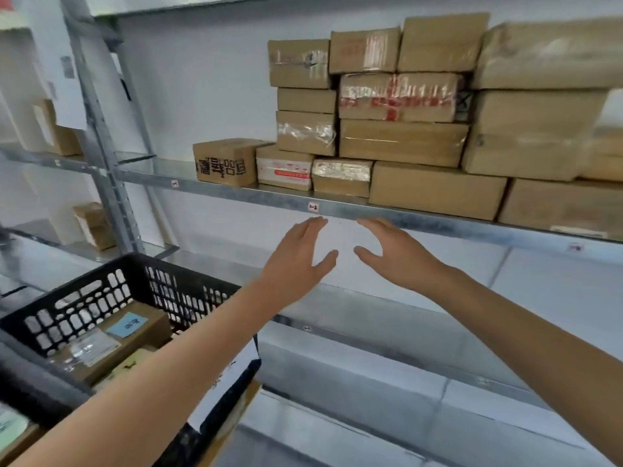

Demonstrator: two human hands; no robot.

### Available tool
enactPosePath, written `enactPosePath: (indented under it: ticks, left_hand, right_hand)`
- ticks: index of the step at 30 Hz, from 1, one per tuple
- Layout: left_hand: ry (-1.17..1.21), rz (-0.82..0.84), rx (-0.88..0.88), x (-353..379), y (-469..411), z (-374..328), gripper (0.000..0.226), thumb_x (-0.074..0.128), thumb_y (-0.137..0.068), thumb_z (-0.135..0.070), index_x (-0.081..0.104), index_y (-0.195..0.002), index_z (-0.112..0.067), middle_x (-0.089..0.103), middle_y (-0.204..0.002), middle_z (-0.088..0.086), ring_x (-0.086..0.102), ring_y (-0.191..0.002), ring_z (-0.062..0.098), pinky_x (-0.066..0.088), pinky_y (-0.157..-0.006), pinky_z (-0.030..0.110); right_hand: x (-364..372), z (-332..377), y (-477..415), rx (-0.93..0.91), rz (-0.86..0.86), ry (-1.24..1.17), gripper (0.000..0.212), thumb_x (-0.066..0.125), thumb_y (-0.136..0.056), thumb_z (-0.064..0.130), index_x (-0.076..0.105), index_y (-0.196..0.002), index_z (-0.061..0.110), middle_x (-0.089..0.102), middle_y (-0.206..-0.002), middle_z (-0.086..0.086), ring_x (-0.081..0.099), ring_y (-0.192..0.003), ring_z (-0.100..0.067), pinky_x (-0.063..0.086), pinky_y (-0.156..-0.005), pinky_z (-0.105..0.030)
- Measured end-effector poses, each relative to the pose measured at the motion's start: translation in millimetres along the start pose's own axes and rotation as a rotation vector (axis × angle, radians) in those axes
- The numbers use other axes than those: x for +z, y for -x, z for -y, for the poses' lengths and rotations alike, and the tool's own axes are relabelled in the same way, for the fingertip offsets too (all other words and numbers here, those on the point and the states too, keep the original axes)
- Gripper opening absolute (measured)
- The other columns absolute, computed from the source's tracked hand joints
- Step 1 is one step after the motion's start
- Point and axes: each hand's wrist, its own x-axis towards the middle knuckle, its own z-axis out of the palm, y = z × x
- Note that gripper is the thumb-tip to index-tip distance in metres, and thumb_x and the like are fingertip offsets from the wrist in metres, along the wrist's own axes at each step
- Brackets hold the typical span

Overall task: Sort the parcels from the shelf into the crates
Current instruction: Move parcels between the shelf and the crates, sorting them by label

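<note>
The right edge is cutting off the big parcels (553, 52) at the end of the shelf (421, 215), and blur is smearing their tape and print. The small tag (313, 206) on the shelf rail is showing too tiny for me to read. My left arm (168, 382) is covering the near corner of the black crate (101, 294) and part of the white sheet (232, 375) hanging on its side. The crate's near left part is running out at the left edge. Blur is washing out the writing on the blue label (129, 324) inside it. The boxes in the left bay (64, 136) are showing only as soft brown shapes.
</note>
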Motion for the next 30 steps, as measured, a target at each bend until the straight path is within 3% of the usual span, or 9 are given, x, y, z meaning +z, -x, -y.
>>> enactPosePath:
  ticks: [4,12,16,20,25,30]
  left_hand:
    - [0.02,-0.006,0.129,29.7,-24.0,-51.7,0.059,0.056,-0.099,-0.037,0.037,-0.149,-0.012,0.04,-0.153,0.004,0.036,-0.14,0.018,0.027,-0.114,0.026]
    - [0.206,0.087,0.299,111.7,-79.7,-189.2,0.057,0.052,-0.099,-0.043,0.034,-0.15,-0.024,0.035,-0.156,-0.008,0.035,-0.139,0.009,0.026,-0.105,0.018]
    - [0.315,0.188,0.37,155.4,-94.9,-258.8,0.057,0.053,-0.099,-0.04,0.034,-0.15,-0.022,0.033,-0.157,-0.007,0.034,-0.141,0.01,0.031,-0.108,0.023]
    - [0.379,0.251,0.376,189.7,-115.8,-316.7,0.057,0.051,-0.101,-0.038,0.031,-0.152,-0.022,0.03,-0.159,-0.005,0.034,-0.141,0.012,0.033,-0.111,0.028]
    - [0.403,0.298,0.364,227.5,-135.2,-379.4,0.056,0.049,-0.102,-0.035,0.03,-0.153,-0.018,0.029,-0.159,-0.001,0.028,-0.145,0.013,0.024,-0.114,0.025]
    - [0.346,0.324,0.274,261.1,-151.8,-425.5,0.063,0.046,-0.103,-0.035,0.02,-0.155,-0.01,0.017,-0.164,0.004,0.016,-0.15,0.017,0.019,-0.118,0.031]
  right_hand:
    - [-46.2,-42.8,34.0,0.082,-0.065,0.041,0.058,0.051,-0.099,0.045,0.034,-0.15,0.024,0.038,-0.154,0.005,0.039,-0.137,-0.017,0.037,-0.109,-0.034]
    - [-137.1,-144.2,124.2,0.276,-0.194,0.125,0.051,0.055,-0.098,0.037,0.04,-0.144,0.02,0.051,-0.142,-0.002,0.05,-0.124,-0.023,0.036,-0.091,-0.025]
    - [-183.4,-197.9,165.2,0.313,-0.193,0.143,0.058,0.055,-0.099,0.032,0.033,-0.151,0.025,0.041,-0.152,0.001,0.042,-0.135,-0.02,0.036,-0.108,-0.031]
    - [-223.9,-254.4,193.1,0.399,-0.252,0.2,0.05,0.055,-0.099,0.032,0.043,-0.144,0.016,0.05,-0.139,-0.002,0.049,-0.125,-0.022,0.04,-0.1,-0.032]
    - [-261.8,-319.2,206.9,0.448,-0.319,0.241,0.043,0.056,-0.097,0.024,0.048,-0.136,0.009,0.053,-0.131,-0.006,0.052,-0.117,-0.028,0.046,-0.094,-0.041]
    - [-284.0,-372.0,209.2,0.512,-0.308,0.271,0.04,0.052,-0.099,0.031,0.05,-0.133,0.01,0.051,-0.136,-0.005,0.048,-0.125,-0.029,0.043,-0.102,-0.044]
